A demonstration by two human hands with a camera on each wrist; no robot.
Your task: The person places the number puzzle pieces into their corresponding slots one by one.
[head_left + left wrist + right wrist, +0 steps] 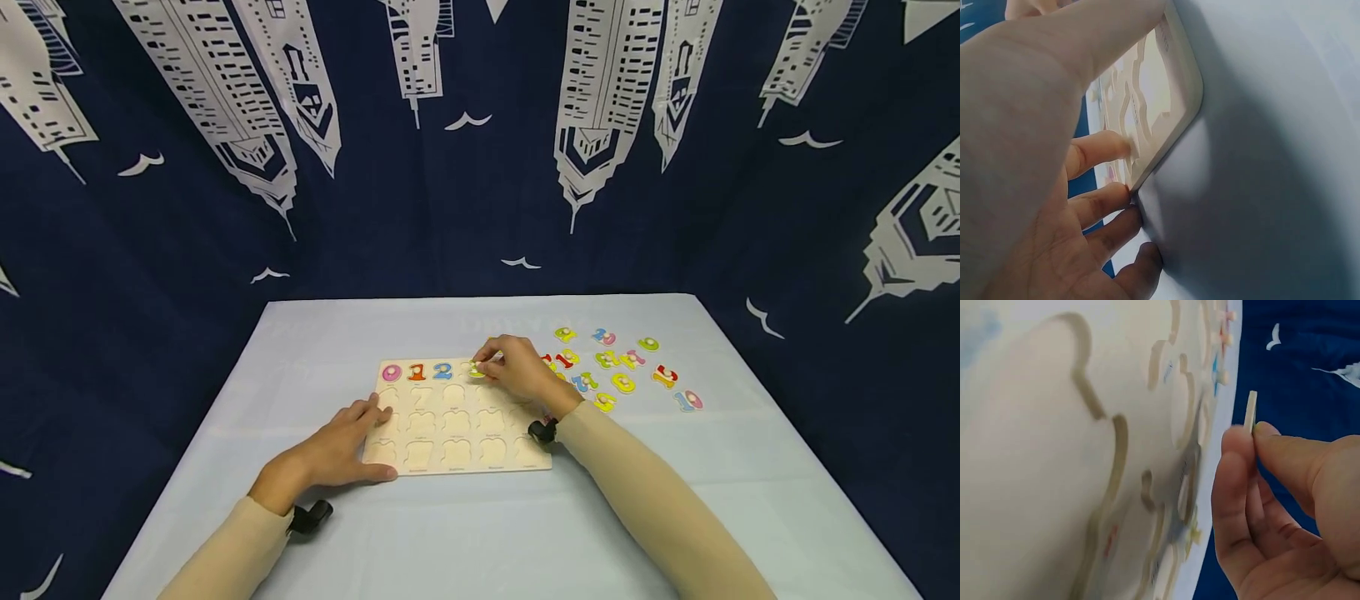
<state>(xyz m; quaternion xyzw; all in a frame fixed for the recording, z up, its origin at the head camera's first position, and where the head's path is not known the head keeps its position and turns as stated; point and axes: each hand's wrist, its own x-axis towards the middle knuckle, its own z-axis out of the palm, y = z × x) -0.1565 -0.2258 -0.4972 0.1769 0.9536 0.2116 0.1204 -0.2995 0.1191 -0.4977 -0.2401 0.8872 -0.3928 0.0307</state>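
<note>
A pale wooden number-puzzle board [472, 472] with cut-out recesses lies on the table; a pink 0 [392, 372], a red-orange 1 [416, 372] and a blue 2 [443, 372] sit in its top row. My left hand [337, 446] rests at the board's left side, thumb by the front corner and one fingertip on the board, fingers loosely spread. Between thumb and fingertips, my right hand [519, 367] pinches a yellow-green puzzle piece [476, 372] above the top row, right of the 2. The right wrist view shows this piece edge-on [1250, 412]; its number is mostly hidden.
Several loose coloured number pieces lie to the right of the board, among them a red-orange piece [664, 377], a yellow piece [622, 382] and a blue-and-pink 10 [688, 401]. A white cloth [465, 542] covers the table. Behind hangs a dark blue curtain [420, 217].
</note>
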